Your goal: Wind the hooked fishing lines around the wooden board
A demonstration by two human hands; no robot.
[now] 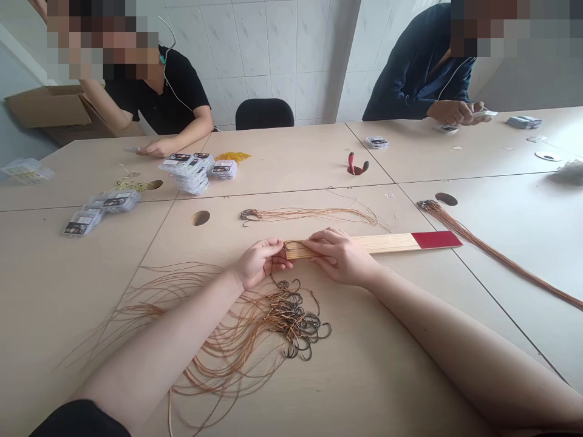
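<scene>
A long flat wooden board (387, 243) with a red end section lies crosswise in front of me. At its left end a dark fish hook (294, 244) rests on the wood. My left hand (260, 262) is closed at that end, thumb and forefinger pinching the hook's edge, the other fingers curled by the board's tip. My right hand (342, 256) grips the board from above, its fingertips against the hook. Just below my hands lies a loose pile of fish hooks (300, 325) tied to brown lines (228, 355), partly hidden by my left forearm.
Behind the board lies a row of hooks with lines (310, 212); a longer bundle (492, 249) stretches to the right. Red-handled pliers (351, 164) stand in a table hole. Small plastic boxes (191, 173) are stacked left. Two people (182, 91) sit across the table.
</scene>
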